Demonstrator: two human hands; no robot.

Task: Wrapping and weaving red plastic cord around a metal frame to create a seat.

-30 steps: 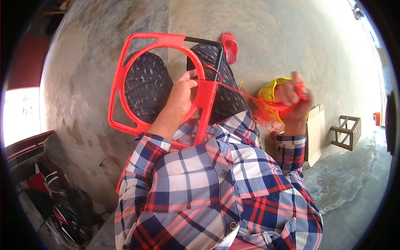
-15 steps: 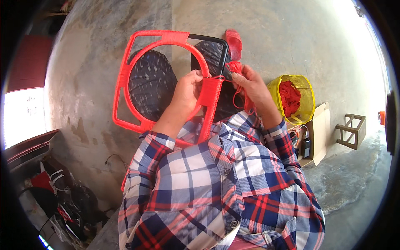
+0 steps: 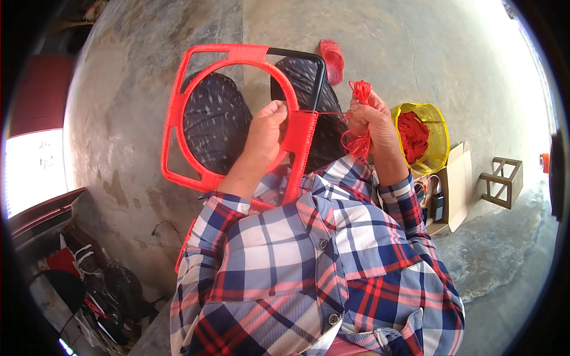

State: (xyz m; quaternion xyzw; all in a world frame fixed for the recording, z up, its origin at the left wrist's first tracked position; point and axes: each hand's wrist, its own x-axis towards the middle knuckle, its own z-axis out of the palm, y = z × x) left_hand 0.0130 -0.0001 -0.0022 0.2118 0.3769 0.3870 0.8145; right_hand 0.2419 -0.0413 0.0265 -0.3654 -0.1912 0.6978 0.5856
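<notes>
A squarish frame (image 3: 173,113) with a ring inside it rests across my lap, mostly wrapped in red cord. Bare black tube (image 3: 321,83) shows at its far right corner. My left hand (image 3: 268,127) is closed round the right side of the ring, its fingertips partly hidden behind the frame. Off to the right, my right hand (image 3: 374,121) is closed round a bundle of red cord (image 3: 360,90), with loops hanging below the fist. One strand (image 3: 332,113) runs taut from that fist to the wrapped right bar (image 3: 301,132).
A yellow basket (image 3: 442,139) holding red cord stands to the right, beside an open cardboard box (image 3: 458,188). Farther right is a small stool (image 3: 502,183). A red slipper (image 3: 332,61) lies on the floor ahead. Assorted items (image 3: 101,285) are heaped at lower left.
My right hand has moved right, away from the frame, with the cord bundle, and the strand is now drawn straight. My left hand and the frame have hardly moved.
</notes>
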